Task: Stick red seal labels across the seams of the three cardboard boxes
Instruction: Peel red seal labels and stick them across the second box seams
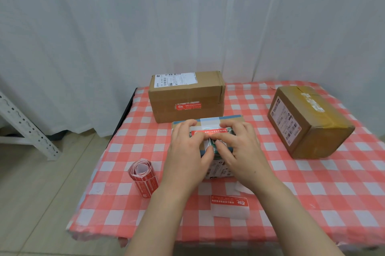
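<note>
Red seal label [209, 132] lies on top of small box [229, 119] at table centre, long axis left-right. Left hand [187, 151] and right hand [241, 147] grasp nothing; fingers lie flat, pressing on the label. All boxes closed, contents unseen. Far box [187, 93] carries a second label [189, 106] on its near face, also left-right. Right box [308, 122]: yellow tape. Label roll [142, 178] near left.

Soft even light, wide-angle edge distortion.
</note>
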